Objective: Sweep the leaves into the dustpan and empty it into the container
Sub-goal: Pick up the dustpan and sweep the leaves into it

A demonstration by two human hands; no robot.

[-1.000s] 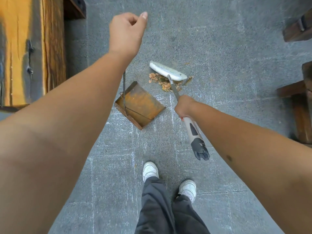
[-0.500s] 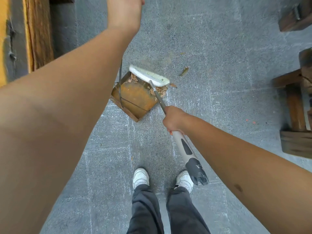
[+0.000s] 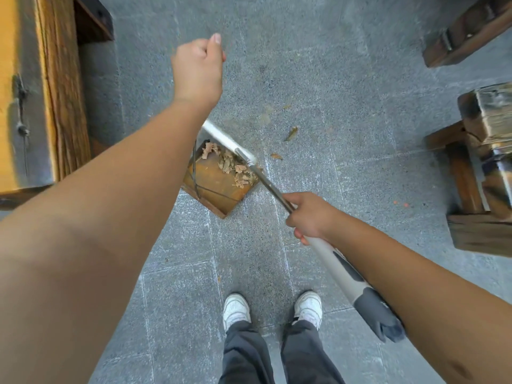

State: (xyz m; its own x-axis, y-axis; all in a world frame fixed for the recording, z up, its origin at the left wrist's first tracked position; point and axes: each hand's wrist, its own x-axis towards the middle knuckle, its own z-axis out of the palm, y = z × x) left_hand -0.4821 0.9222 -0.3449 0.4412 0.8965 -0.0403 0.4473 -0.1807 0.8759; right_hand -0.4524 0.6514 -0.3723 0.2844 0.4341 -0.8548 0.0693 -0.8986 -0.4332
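Rusty dustpan (image 3: pixel 219 184) sat on the stone floor (image 3: pixel 332 79), most leaves (image 3: pixel 235 166) already inside. Left hand (image 3: pixel 198 70) closed around its wire handle; right hand (image 3: pixel 310 217) gripped the broom (image 3: pixel 266 181). Two stray leaves (image 3: pixel 290 133) remained; emptying wasn't done.
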